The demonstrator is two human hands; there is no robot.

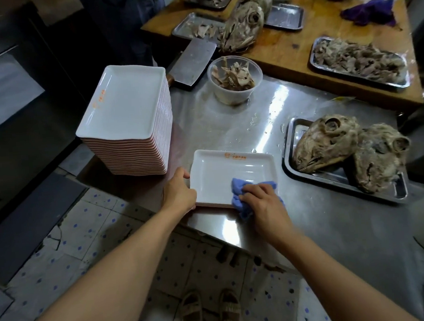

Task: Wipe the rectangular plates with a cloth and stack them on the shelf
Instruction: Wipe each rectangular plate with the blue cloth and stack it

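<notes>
A white rectangular plate (pixel 221 174) with an orange logo lies near the front edge of the steel table (pixel 265 122). My left hand (pixel 179 191) grips the plate's left rim. My right hand (pixel 260 203) holds a crumpled blue cloth (pixel 242 192) against the plate's near right corner. A tall stack of the same white plates (pixel 128 111) stands at the table's left corner, beyond my left hand.
A steel tray (pixel 331 180) with two cooked animal heads lies right of the plate. Behind are a plastic tub of bones (pixel 235 84), a cleaver (pixel 192 62) and a wooden board (pixel 298 46) with trays of meat and a purple cloth (pixel 368 11). Tiled floor below.
</notes>
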